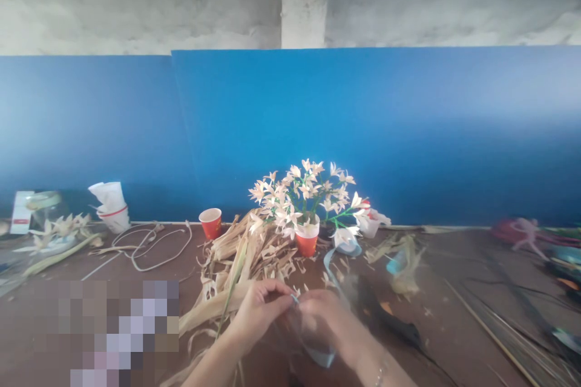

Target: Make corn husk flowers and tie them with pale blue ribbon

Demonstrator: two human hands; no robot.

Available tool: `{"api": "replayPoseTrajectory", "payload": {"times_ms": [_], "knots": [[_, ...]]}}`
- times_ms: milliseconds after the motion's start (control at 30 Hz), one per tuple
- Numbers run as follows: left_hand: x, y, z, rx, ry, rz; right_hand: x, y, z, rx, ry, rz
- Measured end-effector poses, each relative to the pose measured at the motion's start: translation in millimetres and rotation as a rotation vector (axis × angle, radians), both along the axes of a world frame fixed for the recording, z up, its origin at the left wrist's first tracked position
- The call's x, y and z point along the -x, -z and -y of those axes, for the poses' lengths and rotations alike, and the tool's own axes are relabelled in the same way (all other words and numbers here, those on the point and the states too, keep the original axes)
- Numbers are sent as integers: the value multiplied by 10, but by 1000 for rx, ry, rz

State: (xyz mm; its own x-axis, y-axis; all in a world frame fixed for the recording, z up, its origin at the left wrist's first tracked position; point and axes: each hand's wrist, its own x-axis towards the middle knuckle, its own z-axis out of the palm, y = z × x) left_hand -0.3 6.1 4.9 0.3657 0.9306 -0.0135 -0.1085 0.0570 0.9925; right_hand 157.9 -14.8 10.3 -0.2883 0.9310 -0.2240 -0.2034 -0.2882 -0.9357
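My left hand [263,307] is closed in a pinch near the front middle of the table. Its fingertips meet those of my right hand [320,311] at a small light-blue piece of ribbon [295,299]. The right hand is blurred, with its fingers pressed together at the same spot. A pale blue ribbon [333,269] runs down from a roll [348,247] behind the hands, and a loop of it shows below the right hand. Beyond them, white flowers on green stems [308,190] stand in a red paper cup [307,240]. Dry husks [254,248] lie behind my left hand.
An empty red cup [211,225], a white cable [149,254] and a white cup with paper [113,217] stand or lie at the left. A dark tool with a cord [394,320] and thin sticks [494,332] lie right. A blue partition [363,121] rises behind.
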Motion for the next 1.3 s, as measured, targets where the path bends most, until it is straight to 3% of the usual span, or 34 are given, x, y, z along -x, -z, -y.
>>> {"api": "replayPoseTrajectory", "payload": {"times_ms": [67, 133, 233, 333, 433, 600, 767, 867, 967, 1033, 1167, 1233, 1300], "knots": [[2, -17, 17, -4, 37, 9, -11, -5, 4, 13, -120, -149], [3, -22, 25, -2, 59, 1, -19, -11, 2, -5, -156, -116], [-1, 0, 13, -17, 23, -64, -13, -10, -7, -130, 21, 234], [-16, 26, -7, -22, -37, -117, 16, 5, 6, -489, 255, 650], [-39, 28, -11, -28, -63, -130, 43, 24, 45, -827, 380, 952], [-49, 15, -22, 2, -44, -126, 57, 27, 79, -1045, 487, 1131], [-42, 45, -38, 82, -21, -143, 73, 3, 66, -1126, 506, 1104], [-47, 71, -42, 92, -19, -94, 71, 13, 53, -1091, 494, 1048], [-38, 67, -54, 28, -28, -84, 48, 47, 22, -951, 447, 970], [-24, 49, -63, -10, -23, -116, 26, 66, -9, -759, 375, 846], [1, 13, -53, -16, 2, -151, -20, 47, -49, -167, 145, 422], [4, -3, -30, 13, 28, -133, -44, 15, -42, -38, 21, 224], [3, -18, 1, 46, 62, -95, -68, -12, -26, -36, -107, 79]]}}
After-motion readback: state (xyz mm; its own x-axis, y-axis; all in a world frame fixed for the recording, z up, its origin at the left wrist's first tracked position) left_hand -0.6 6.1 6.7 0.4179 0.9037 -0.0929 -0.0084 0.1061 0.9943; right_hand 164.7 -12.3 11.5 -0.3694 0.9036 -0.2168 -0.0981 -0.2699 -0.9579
